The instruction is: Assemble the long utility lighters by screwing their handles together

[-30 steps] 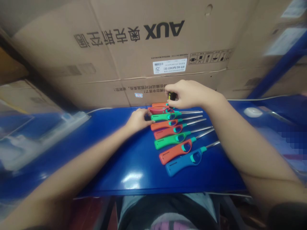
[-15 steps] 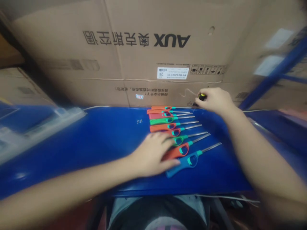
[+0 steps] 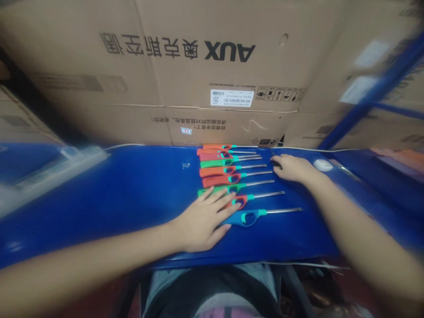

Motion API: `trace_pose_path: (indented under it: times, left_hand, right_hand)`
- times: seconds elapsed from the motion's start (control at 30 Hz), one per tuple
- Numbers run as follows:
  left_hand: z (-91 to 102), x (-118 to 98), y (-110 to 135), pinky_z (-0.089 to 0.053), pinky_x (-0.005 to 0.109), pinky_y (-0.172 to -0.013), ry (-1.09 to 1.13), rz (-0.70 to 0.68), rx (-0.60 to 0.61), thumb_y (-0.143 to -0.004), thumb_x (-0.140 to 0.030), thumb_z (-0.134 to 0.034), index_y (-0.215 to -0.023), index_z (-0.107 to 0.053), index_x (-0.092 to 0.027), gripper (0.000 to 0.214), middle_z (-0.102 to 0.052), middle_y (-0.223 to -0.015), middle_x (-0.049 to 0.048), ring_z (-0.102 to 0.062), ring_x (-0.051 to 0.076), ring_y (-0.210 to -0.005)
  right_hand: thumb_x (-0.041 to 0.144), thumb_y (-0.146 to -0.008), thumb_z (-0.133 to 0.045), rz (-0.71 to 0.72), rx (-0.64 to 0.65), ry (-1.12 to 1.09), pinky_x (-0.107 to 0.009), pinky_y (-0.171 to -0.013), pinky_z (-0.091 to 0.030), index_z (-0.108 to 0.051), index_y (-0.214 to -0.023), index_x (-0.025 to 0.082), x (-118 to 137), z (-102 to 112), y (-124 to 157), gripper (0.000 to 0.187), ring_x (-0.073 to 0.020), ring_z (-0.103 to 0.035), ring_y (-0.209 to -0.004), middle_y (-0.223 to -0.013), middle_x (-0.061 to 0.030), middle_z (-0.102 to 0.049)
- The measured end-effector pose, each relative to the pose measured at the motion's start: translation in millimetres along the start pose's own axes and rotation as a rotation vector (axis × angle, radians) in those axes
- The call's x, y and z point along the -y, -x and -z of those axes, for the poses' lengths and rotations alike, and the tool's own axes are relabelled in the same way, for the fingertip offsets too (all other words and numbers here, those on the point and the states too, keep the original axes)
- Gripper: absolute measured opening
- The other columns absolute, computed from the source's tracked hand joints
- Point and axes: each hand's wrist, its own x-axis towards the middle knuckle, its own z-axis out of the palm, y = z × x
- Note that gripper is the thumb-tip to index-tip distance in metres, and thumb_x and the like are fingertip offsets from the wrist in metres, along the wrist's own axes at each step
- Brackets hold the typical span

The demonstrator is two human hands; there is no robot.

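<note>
Our left hand (image 3: 202, 221) spreads wide across colourful lighters (image 3: 217, 181) at lower centre, our right hand (image 3: 291, 168) grips a dark tool (image 3: 276, 165), right of centre.

I have my left hand (image 3: 206, 217) spread across the nearest lighters (image 3: 239, 219). My right hand (image 3: 292, 168) holds a small dark object (image 3: 276, 165).

You are wearing a dark garment (image 3: 212, 277) with a curved outline at your front. Within it, a pale rounded patch (image 3: 215, 301) is displaying pink and black markings; blur is obscuring their exact design. Pale blue-grey fabric (image 3: 157, 285) is showing at both sides. Your left hand (image 3: 205, 218), right hand (image 3: 293, 168), left forearm (image 3: 109, 251) and right forearm (image 3: 357, 221) are appearing bare.
</note>
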Motion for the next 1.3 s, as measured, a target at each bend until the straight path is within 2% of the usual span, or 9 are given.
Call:
trace_pose_path:
  times: [0.1, 0.17, 0.27, 0.3, 0.53, 0.7, 0.9, 1.1, 1.3]
  left_hand:
    - [6.8, 7, 8, -0.021, 0.065, -0.125, 0.003, 0.001, 0.038, -0.105, -0.042, -0.042, -0.164, -0.025, -0.03, 0.062, -0.032, -0.168, 0.0083, -0.023, 0.036, -0.157]
    - [10.0, 12, 12, -0.02, 0.066, -0.125, -0.006, -0.001, 0.073, -0.105, -0.042, -0.041, -0.164, -0.024, -0.029, 0.063, -0.029, -0.169, 0.0085, -0.02, 0.036, -0.157]
    - [11.6, 16, 14, -0.019, 0.067, -0.125, -0.02, -0.013, 0.086, -0.105, -0.04, -0.041, -0.164, -0.024, -0.028, 0.062, -0.025, -0.17, 0.0092, -0.018, 0.037, -0.158]
    - [11.4, 17, 14, -0.019, 0.067, -0.125, -0.022, -0.016, 0.083, -0.105, -0.039, -0.041, -0.164, -0.024, -0.028, 0.062, -0.025, -0.17, 0.0094, -0.018, 0.037, -0.158]
    - [13.5, 5, 11, -0.031, 0.059, -0.122, -0.065, -0.049, -0.016, -0.095, -0.033, -0.055, -0.152, -0.046, -0.019, 0.059, -0.042, -0.161, 0.0143, -0.036, 0.036, -0.15]
    - [25.7, -12, 3, -0.056, 0.048, -0.094, -0.19, -0.037, 0.006, -0.091, -0.024, -0.056, -0.119, -0.063, -0.012, 0.031, -0.068, -0.124, 0.016, -0.064, 0.034, -0.113]
    - [42.9, -22, 10, -0.057, 0.037, -0.057, -0.212, 0.111, 0.245, -0.085, -0.017, -0.053, -0.115, -0.055, -0.019, 0.03, -0.073, -0.097, 0.0085, -0.072, 0.029, -0.076]
    - [47.1, -31, 26, -0.054, 0.035, -0.053, -0.132, 0.151, 0.345, -0.083, -0.016, -0.054, -0.111, -0.052, -0.025, 0.029, -0.072, -0.08, 0.0028, -0.073, 0.03, -0.068]
    - [38.1, -32, 30, -0.052, 0.035, -0.052, -0.139, 0.159, 0.3, -0.088, -0.026, -0.062, -0.108, -0.056, -0.023, 0.021, -0.072, -0.082, 0.003, -0.072, 0.029, -0.066]
  right_hand:
    - [0.027, -0.095, -0.04, 0.063, -0.123, -0.014, -0.042, -0.077, -0.05, -0.06, -0.133, 0.015, 11, 8, 21, 0.044, -0.0355, -0.066, -0.109, -0.126, -0.02, -0.064]
    - [0.03, -0.095, -0.047, 0.251, -0.177, -0.15, -0.038, -0.081, -0.05, -0.064, -0.117, 0.017, 26, 14, 43, 0.031, -0.0289, -0.066, -0.103, -0.118, -0.014, -0.066]
    - [0.034, -0.093, -0.06, 0.642, 0.06, -0.416, -0.031, -0.083, -0.05, -0.064, -0.109, 0.022, 53, 17, 77, 0.02, -0.0206, -0.064, -0.096, -0.109, -0.0061, -0.066]
    - [0.033, -0.094, -0.061, 0.675, 0.102, -0.423, -0.031, -0.082, -0.05, -0.063, -0.11, 0.022, 62, 15, 85, 0.02, -0.0203, -0.064, -0.095, -0.108, -0.0058, -0.066]
    - [0.02, -0.102, -0.046, 0.619, -0.06, -0.273, -0.03, -0.065, -0.042, -0.056, -0.103, 0.015, 91, -2, 115, 0.011, -0.0187, -0.06, -0.075, -0.093, -0.008, -0.065]
    - [0.025, -0.103, -0.044, 0.696, -0.149, -0.218, -0.031, -0.063, -0.039, -0.056, -0.11, 0.016, 100, 7, 121, 0.016, -0.0212, -0.065, -0.078, -0.1, -0.0081, -0.068]
    - [0.027, -0.106, -0.037, 0.797, -0.12, -0.122, -0.032, -0.056, -0.03, -0.058, -0.096, 0.015, 106, 7, 119, 0.027, -0.019, -0.061, -0.062, -0.078, -0.0047, -0.067]
    - [0.03, -0.108, -0.032, 0.897, -0.016, -0.133, -0.033, -0.056, -0.027, -0.058, -0.096, 0.014, 113, -2, 120, 0.032, -0.0192, -0.062, -0.064, -0.076, -0.0045, -0.066]
    - [0.038, -0.107, -0.037, 0.865, 0.127, -0.289, -0.031, -0.061, -0.033, -0.055, -0.098, 0.018, 114, 6, 126, 0.029, -0.0197, -0.065, -0.074, -0.086, -0.0044, -0.069]
